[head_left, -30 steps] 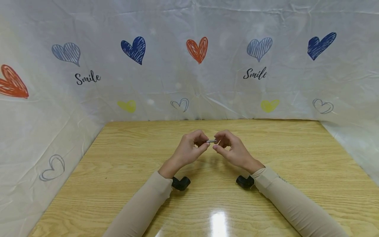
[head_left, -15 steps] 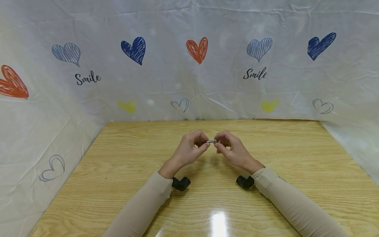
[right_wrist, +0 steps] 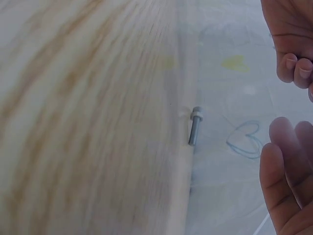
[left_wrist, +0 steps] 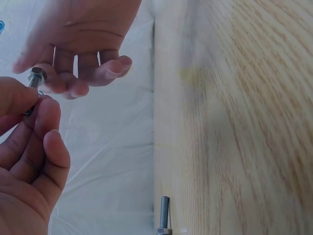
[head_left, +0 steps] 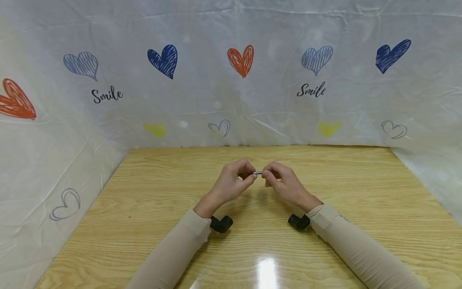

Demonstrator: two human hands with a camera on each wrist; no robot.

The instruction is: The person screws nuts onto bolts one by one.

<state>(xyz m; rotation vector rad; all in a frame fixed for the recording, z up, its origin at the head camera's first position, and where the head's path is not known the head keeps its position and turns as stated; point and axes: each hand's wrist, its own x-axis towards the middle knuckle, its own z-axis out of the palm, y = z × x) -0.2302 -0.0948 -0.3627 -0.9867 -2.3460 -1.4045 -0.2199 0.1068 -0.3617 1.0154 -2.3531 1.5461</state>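
Over the middle of the table, my left hand (head_left: 229, 184) pinches a small metal bolt (head_left: 258, 173) between thumb and forefinger. The bolt lies nearly level, pointing across to my right hand (head_left: 286, 185). My right thumb and forefinger pinch its right end and cover it in the head view. In the left wrist view, a hex nut (left_wrist: 37, 74) sits on the threaded end, between the right thumb and forefinger; the other right fingers are loosely bent. The right wrist view shows both hands only partly, at its right edge, with the held bolt out of sight.
Another bolt with a nut (left_wrist: 165, 213) appears at the left wrist view's bottom edge. A bolt (right_wrist: 194, 128) also shows near the far table edge in the right wrist view; I cannot make either out from the head. The wooden table (head_left: 162, 249) meets a heart-printed sheet (head_left: 274, 80).
My right thumb and forefinger were apart around the bolt's right end a second ago, then drew together onto it. My left hand keeps its pinch and has hardly moved.
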